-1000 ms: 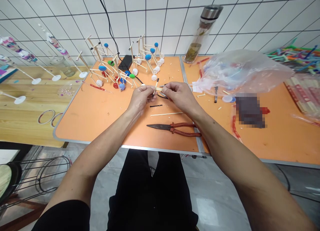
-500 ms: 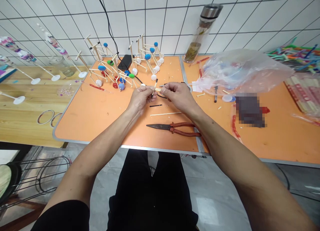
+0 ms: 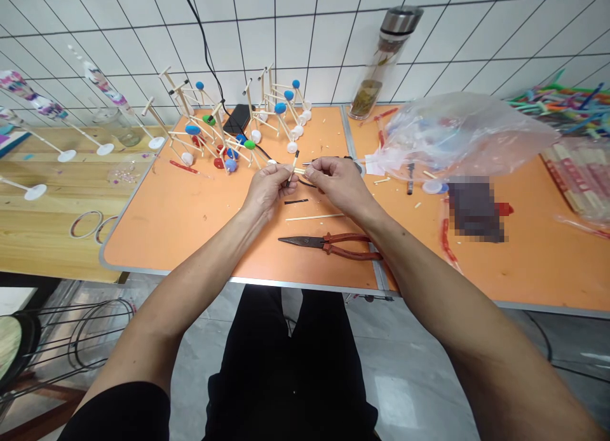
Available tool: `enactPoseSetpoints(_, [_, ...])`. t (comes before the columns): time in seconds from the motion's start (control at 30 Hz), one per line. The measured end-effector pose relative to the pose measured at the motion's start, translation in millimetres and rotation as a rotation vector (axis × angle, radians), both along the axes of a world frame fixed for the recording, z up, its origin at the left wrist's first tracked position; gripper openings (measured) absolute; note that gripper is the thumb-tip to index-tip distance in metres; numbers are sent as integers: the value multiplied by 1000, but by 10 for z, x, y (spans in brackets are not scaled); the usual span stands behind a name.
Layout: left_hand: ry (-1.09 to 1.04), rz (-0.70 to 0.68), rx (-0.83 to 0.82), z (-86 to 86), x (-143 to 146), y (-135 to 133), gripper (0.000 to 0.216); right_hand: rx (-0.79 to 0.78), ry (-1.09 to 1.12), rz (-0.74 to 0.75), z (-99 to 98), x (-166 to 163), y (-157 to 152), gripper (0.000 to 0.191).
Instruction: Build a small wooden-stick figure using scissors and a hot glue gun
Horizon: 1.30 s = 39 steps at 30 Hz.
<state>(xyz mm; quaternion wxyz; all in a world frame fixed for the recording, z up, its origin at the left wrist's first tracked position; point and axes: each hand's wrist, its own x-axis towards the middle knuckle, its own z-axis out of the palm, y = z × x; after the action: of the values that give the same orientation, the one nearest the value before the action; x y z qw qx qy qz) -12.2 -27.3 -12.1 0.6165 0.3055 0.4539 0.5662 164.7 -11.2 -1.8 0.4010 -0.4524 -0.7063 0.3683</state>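
Both hands meet over the middle of the orange table [image 3: 190, 218]. My left hand [image 3: 267, 188] pinches a thin wooden stick with a black tip [image 3: 292, 166], which points up and away. My right hand [image 3: 336, 182] is closed on small pieces against that stick; a thin stick end and a dark bit show at its fingertips. Just in front of the hands lie a short black strip [image 3: 296, 201], a loose wooden stick [image 3: 314, 217] and red-handled pliers [image 3: 333, 244].
Stick models with coloured balls and white caps [image 3: 238, 126] stand at the table's far side. A glass bottle [image 3: 381, 63] stands by the wall. A clear plastic bag [image 3: 457, 136], a dark blurred object [image 3: 476, 209] and coloured straws [image 3: 562, 104] lie to the right. A wooden table [image 3: 42, 206] adjoins on the left.
Almost nothing has changed. Both hands stay together on the stick, and the view has shifted only slightly.
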Motion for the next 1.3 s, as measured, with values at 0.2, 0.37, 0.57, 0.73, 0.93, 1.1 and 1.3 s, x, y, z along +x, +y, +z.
enactPoseSetpoints(0.2, [0,13,0,1,-5,-2,27,-9,1,-4,4,8,-1,31])
enactPoseSetpoints(0.37, [-30,37,-1,-1,-14,5,23,-16,-1,-3,5,8,-3,29])
enactPoseSetpoints(0.57, [-84,20,-54,45,-36,15,23,93,-49,-77,-54,-2,30,17])
enactPoseSetpoints(0.73, [-108,32,-96,68,-54,27,20,295,-195,-90,-100,-1,29,9])
enactPoseSetpoints(0.93, [-82,10,-87,62,-64,36,26,532,-383,-77,-172,24,20,19])
enactPoseSetpoints(1.1, [37,102,54,42,-95,45,27,448,-266,-107,-81,33,-5,21])
enactPoseSetpoints(1.3, [173,209,202,42,-108,47,22,165,-48,-135,31,31,-17,28])
